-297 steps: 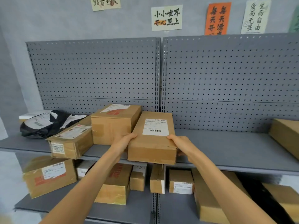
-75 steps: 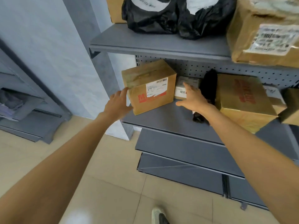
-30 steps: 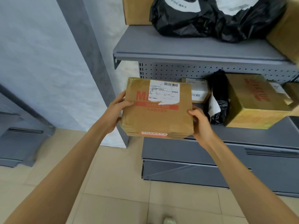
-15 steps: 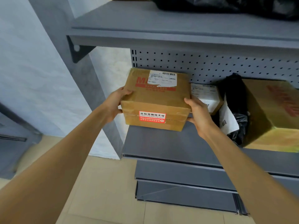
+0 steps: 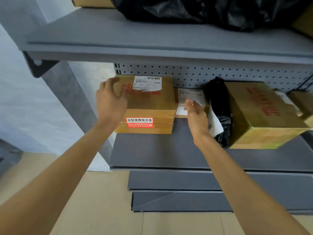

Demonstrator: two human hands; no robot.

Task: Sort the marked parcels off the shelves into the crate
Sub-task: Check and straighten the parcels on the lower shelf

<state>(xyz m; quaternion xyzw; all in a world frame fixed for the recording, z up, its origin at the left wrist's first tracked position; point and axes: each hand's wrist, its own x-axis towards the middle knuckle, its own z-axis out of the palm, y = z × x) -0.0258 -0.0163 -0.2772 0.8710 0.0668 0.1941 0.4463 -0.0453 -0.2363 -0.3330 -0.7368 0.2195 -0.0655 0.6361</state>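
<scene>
In the single head view, two bare hands are seen reaching toward the grey metal lower shelf [image 5: 169, 153] at the centre of the frame. One brown cardboard box with red print [image 5: 152, 106] is set on that shelf at centre left, its back against the grey perforated back panel [image 5: 220, 73]; one white shipping label is carried on its top and one red sticker with white characters on its front face.

The left hand [image 5: 111, 100] is held with fingers spread at the box's left top edge – it is blurred, so contact cannot be told. The right hand [image 5: 196, 114] is held flat with straight fingers, apart from the box's right side. Nothing is gripped by either hand.

Just behind the right hand, one small cardboard parcel with a white label [image 5: 189, 94] is seen beside the box. To its right one black plastic bag parcel [image 5: 220, 106] is stood, touching one large brown cardboard box with red lettering [image 5: 264, 116]. A fourth cardboard box [image 5: 303, 100] is cut off by the right edge.

On the grey upper shelf [image 5: 152, 43] across the top of the frame, one crumpled black plastic bag [image 5: 211, 11] is laid, and one cardboard box edge [image 5: 91, 1] is visible at upper left. Tan floor tiles [image 5: 101, 209] are seen in the lower part of the frame.
</scene>
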